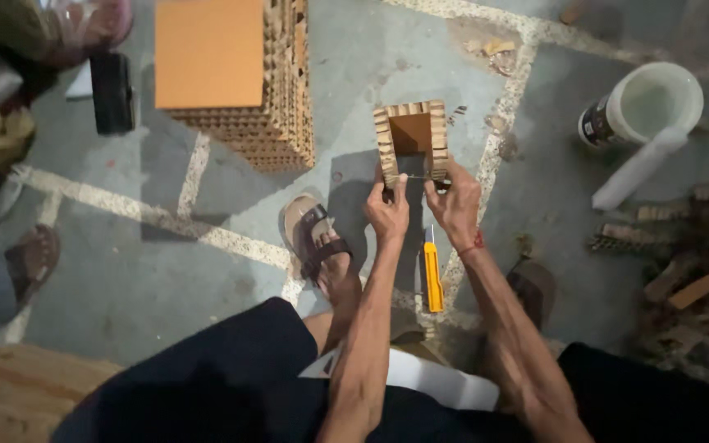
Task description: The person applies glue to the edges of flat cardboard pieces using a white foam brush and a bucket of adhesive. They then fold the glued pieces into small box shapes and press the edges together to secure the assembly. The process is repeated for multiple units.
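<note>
A small frame of corrugated cardboard strips (410, 130), U-shaped with a brown panel inside, stands on the concrete floor in front of me. My left hand (388, 212) pinches its near left end. My right hand (456, 205) grips its near right end. Between the two hands a thin strip or wire runs across the open side. A yellow utility knife (432, 279) lies on the floor just below my hands, between my forearms.
A tall stack of corrugated cardboard blocks (244, 78) with an orange top stands at upper left. A white bucket (646, 107) and a white roll (638, 171) lie at right. Cardboard scraps (691, 271) pile at right. My sandalled foot (317, 242) rests nearby; another person's foot (30, 258) is at left.
</note>
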